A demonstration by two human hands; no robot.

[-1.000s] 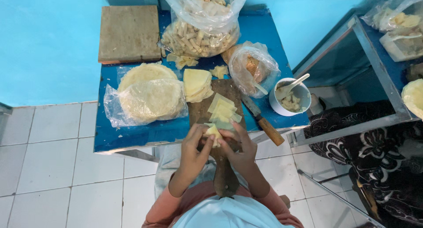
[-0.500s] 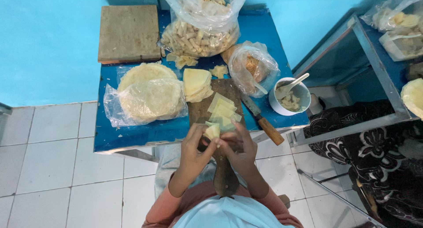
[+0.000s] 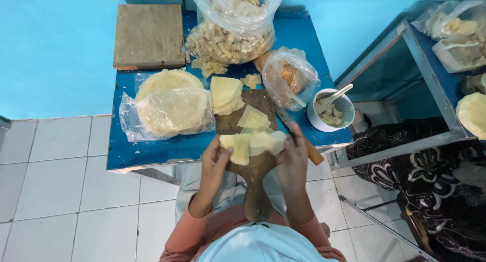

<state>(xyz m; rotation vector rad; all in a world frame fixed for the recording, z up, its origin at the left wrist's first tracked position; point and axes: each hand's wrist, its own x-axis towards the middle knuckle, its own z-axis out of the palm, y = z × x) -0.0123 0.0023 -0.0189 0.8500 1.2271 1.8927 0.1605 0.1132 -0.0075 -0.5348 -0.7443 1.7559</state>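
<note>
We see a blue table (image 3: 152,150) carrying a big bag of fried pieces (image 3: 230,31), a bag of round wrappers (image 3: 169,110) and a long wooden board (image 3: 255,176). A white bowl (image 3: 331,110) stands to the right. Over the board, our left hand (image 3: 215,158) pinches a pale wrapper piece (image 3: 238,148); our right hand (image 3: 293,158) seems to grip another piece (image 3: 267,140), its fingers curled.
</note>
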